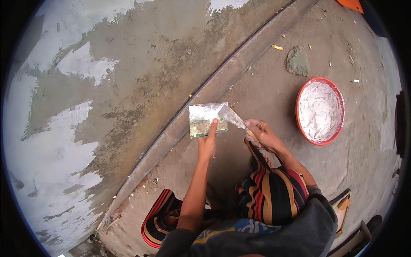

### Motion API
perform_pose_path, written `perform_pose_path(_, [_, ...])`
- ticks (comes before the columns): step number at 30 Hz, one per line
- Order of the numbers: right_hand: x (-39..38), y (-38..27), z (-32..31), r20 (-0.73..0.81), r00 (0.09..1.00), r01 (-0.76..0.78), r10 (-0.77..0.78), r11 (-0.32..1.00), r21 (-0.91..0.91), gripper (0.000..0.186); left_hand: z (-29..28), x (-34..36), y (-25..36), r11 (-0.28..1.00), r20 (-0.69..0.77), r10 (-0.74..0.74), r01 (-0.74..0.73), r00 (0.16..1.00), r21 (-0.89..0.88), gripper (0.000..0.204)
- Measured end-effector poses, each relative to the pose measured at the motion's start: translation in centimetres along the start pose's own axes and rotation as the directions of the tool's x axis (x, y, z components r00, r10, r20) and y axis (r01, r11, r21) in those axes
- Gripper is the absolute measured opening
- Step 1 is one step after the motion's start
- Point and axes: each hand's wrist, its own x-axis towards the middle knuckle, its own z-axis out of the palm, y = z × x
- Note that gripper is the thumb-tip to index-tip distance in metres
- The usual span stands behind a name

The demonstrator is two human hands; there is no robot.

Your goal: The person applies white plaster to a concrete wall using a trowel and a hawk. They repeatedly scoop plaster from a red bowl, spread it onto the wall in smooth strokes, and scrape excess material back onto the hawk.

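Note:
My left hand [207,144] grips a flat rectangular metal plate [201,115], one finger laid along its shiny, smeared face; greenish colour shows at its near edge. In my right hand [264,134] is a putty knife [231,115], its handle between my fingers. The knife's blade points left and overlaps the plate's right side; whether they touch, I cannot tell. To the right on the ground stands a red-rimmed tub [298,112] of thick white putty [319,113].
At left rises a grey wall [141,64] with white patches, a ledge [233,70] running diagonally along its foot. A stone [297,61] lies beyond the tub among small debris. A wooden-framed thing [342,205] is at lower right, and something orange [352,4] at upper right.

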Motion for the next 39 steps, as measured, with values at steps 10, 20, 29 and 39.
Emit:
perform_pose_path(10, [-0.4, 0.4, -0.1, -0.015, 1.0, -0.018, 0.018, 1.0, 0.004, 0.032, -0.2, -0.2, -0.1, 0.997, -0.018, 0.003, -0.002, 1.0, 0.074, 0.071])
perform_pose_path(20, [-0.9, 0.0, -0.3, -0.042, 0.999, -0.031, 0.032, 0.999, 0.015, 0.033, 0.3, 0.3, -0.8, 0.995, -0.005, 0.073, -0.073, 0.997, -0.064, 0.064])
perform_pose_path(29, [-0.6, 0.2, -0.6, -0.041, 0.999, -0.029, 0.029, 1.0, 0.012, 0.033, 0.1, 0.3, 0.2, 0.999, 0.002, 0.004, -0.004, 1.0, 0.035, 0.059])
perform_pose_path(39, [-1.0, 0.2, -0.6, -0.014, 0.997, -0.078, 0.078, 0.997, 0.011, 0.033, -0.8, 0.7, 0.4, 0.998, 0.019, 0.002, -0.003, 1.0, 0.068, 0.058])
